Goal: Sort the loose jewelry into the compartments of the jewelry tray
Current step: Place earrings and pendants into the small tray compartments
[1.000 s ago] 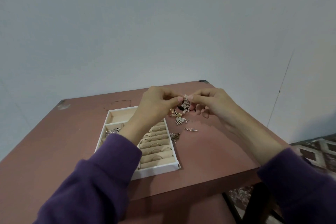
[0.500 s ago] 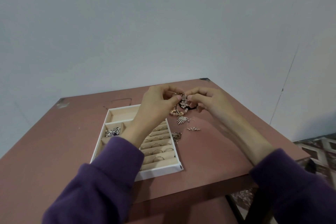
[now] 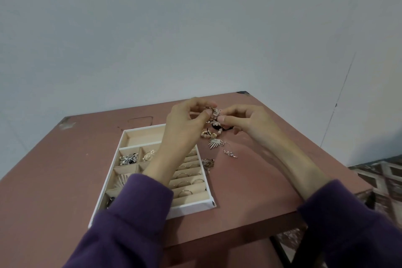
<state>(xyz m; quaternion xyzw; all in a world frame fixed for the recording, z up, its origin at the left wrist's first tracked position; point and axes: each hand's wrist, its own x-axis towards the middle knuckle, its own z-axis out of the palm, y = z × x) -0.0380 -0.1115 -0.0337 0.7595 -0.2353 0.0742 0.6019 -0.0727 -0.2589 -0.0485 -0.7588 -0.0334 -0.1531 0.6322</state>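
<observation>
Both grips pinch one flowered piece above the loose pile.

Head view: the left grip (image 3: 185, 119) and the right grip (image 3: 245, 122) meet fingertip to fingertip, each clenched on the flowered jewelry piece (image 3: 214, 113), which sits between them, raised off the worktop (image 3: 250, 191). Just under the grips lies the loose jewelry pile (image 3: 210, 134). On the person's side of it lie a leaf-shaped earring (image 3: 215, 143) and a small dangling earring (image 3: 230, 153). A tangled cluster (image 3: 208, 163) lies just beside the tray's right wall. The jewelry tray (image 3: 189, 209) lies below the left grip, partly hidden by the left forearm. It holds rings (image 3: 185, 191) in its roll slots, with silver pieces (image 3: 128, 158) and a pearl piece (image 3: 149, 155) in neighbouring small compartments.
</observation>
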